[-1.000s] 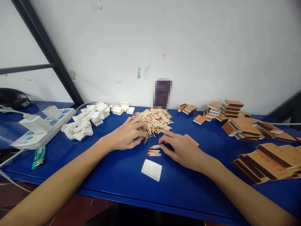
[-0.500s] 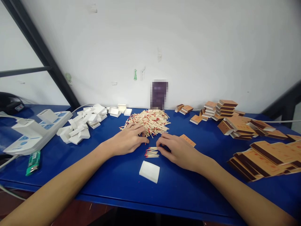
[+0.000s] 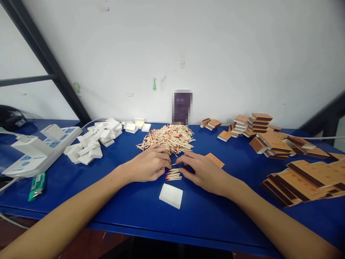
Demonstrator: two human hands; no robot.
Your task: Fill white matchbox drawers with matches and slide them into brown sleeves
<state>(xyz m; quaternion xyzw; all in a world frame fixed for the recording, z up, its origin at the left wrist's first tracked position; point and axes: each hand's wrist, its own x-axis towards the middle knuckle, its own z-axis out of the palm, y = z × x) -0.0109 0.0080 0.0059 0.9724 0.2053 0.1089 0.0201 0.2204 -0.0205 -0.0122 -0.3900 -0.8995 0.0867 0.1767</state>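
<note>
On a blue bench point(image 3: 129, 212), an empty white matchbox tray point(image 3: 170, 196) lies nearest, then both hands, left hand point(image 3: 147, 166) and right hand point(image 3: 203, 171), pinching a small aligned bundle of matches point(image 3: 174, 174) between them, apparently gathering a boxful, with the loose match pile point(image 3: 168, 138) beyond.

**What Sat Around the Work Area**

From my remote feed I saw a blue surface point(image 3: 129, 212) against a white wall point(image 3: 215, 54). At far left lay a white power strip point(image 3: 40, 149) with a green lighter point(image 3: 36, 186) near it. A heap of white inner trays point(image 3: 93, 142) sat beside the strip. To the right, orange-brown box sleeves point(image 3: 258, 124) were stacked, with flattened ones point(image 3: 309, 178) spread nearer the edge.
</note>
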